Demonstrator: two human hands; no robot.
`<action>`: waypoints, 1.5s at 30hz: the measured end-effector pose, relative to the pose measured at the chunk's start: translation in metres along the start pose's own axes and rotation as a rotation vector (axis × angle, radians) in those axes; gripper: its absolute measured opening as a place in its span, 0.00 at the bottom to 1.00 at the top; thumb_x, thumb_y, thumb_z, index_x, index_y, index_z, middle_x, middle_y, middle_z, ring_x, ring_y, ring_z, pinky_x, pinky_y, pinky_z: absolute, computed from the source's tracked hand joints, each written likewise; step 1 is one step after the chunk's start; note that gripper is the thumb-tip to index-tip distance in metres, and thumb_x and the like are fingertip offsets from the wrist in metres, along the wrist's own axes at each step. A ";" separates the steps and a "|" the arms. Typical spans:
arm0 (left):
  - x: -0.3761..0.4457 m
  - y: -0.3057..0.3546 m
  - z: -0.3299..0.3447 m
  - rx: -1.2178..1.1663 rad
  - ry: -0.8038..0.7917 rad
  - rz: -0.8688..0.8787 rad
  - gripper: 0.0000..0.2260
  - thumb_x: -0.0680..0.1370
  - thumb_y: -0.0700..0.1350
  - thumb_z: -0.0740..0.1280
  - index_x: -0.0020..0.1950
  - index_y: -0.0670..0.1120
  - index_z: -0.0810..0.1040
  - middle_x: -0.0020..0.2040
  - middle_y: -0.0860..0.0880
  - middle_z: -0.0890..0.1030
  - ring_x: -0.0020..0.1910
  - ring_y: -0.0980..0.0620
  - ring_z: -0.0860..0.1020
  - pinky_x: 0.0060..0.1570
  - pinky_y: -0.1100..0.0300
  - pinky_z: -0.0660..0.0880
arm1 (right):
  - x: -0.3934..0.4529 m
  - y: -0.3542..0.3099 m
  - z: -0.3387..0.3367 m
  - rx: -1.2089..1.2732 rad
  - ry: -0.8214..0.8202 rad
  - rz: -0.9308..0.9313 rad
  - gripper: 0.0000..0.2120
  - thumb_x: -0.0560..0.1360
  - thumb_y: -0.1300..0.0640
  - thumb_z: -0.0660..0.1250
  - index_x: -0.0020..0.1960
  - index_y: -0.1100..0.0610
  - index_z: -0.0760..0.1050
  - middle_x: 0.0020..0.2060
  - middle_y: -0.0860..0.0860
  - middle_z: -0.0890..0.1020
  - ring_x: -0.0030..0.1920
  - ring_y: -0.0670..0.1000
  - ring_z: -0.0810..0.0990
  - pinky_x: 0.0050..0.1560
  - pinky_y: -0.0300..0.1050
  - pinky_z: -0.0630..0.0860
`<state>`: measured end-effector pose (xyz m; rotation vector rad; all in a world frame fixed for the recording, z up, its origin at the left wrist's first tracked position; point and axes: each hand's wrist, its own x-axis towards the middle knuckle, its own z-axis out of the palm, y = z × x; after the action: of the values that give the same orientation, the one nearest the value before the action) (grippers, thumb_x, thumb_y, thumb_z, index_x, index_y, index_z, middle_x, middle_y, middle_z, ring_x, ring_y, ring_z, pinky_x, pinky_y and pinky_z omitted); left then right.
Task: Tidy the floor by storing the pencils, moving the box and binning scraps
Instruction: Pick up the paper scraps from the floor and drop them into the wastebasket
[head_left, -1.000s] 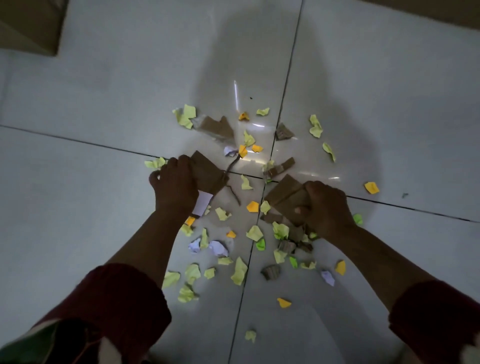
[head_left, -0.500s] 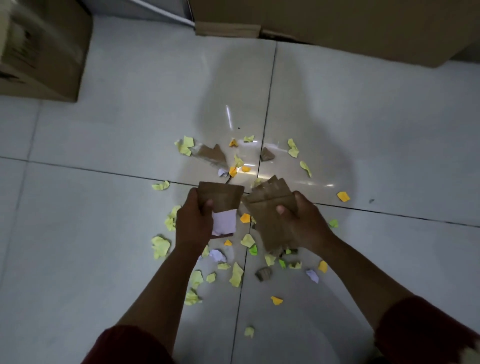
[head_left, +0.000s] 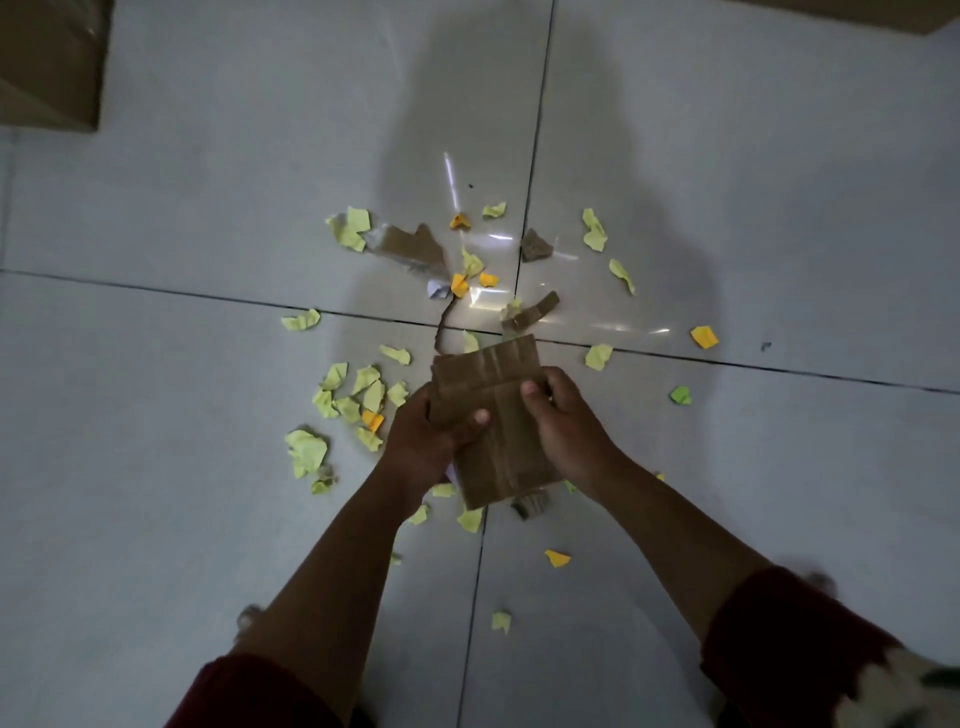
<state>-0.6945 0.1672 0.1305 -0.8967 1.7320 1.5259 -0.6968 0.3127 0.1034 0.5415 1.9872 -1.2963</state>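
Nearest the camera, 2 forearms in dark red sleeves reach forward over the pale tiled floor (head_left: 156, 467). The left hand (head_left: 426, 436) and the right hand (head_left: 566, 421) meet over the crossing of the tile seams, both gripping a stack of brown cardboard pieces (head_left: 498, 431). The left fingers curl round the stack's left edge with the thumb pressed on its face; the right fingers wrap its right edge, thumb on top. A corner of white paper (head_left: 453, 474) shows under the left hand.

Below and around the hands, crumpled paper scraps lie scattered on the floor: a yellow cluster (head_left: 358, 389) just left of the hands, a larger yellow wad (head_left: 306, 449) further left, an orange scrap (head_left: 557, 557) nearer the camera, a green scrap (head_left: 680, 395) to the right.

Beyond the hands, a torn cardboard piece (head_left: 415, 245), a smaller cardboard bit (head_left: 535, 245) and a cardboard strip (head_left: 540, 310) rest among more yellow and orange scraps.

Farthest, a cardboard box (head_left: 49, 62) stands at the upper left corner.
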 end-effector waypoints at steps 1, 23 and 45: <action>0.000 -0.003 -0.002 0.010 0.036 -0.003 0.17 0.71 0.40 0.71 0.58 0.43 0.75 0.53 0.44 0.80 0.49 0.46 0.79 0.37 0.54 0.80 | -0.002 0.005 -0.001 -0.033 0.039 -0.038 0.14 0.79 0.54 0.57 0.62 0.58 0.69 0.59 0.58 0.72 0.58 0.57 0.73 0.61 0.55 0.69; 0.037 -0.067 -0.043 0.791 0.545 0.315 0.35 0.59 0.61 0.57 0.52 0.36 0.78 0.62 0.37 0.74 0.66 0.34 0.66 0.63 0.35 0.60 | -0.007 0.150 0.005 -0.739 0.289 -0.236 0.51 0.55 0.24 0.58 0.71 0.42 0.44 0.73 0.55 0.44 0.72 0.64 0.41 0.62 0.74 0.40; 0.067 -0.066 -0.048 0.484 0.405 0.366 0.24 0.61 0.51 0.68 0.53 0.39 0.76 0.45 0.49 0.75 0.43 0.51 0.74 0.41 0.62 0.69 | 0.091 0.104 0.042 -0.986 0.426 -1.224 0.14 0.73 0.48 0.62 0.55 0.53 0.73 0.53 0.55 0.72 0.51 0.58 0.70 0.47 0.52 0.70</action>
<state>-0.6783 0.1088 0.0439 -0.6874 2.5312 1.0863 -0.6752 0.3152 -0.0387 -1.1098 3.0852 -0.5177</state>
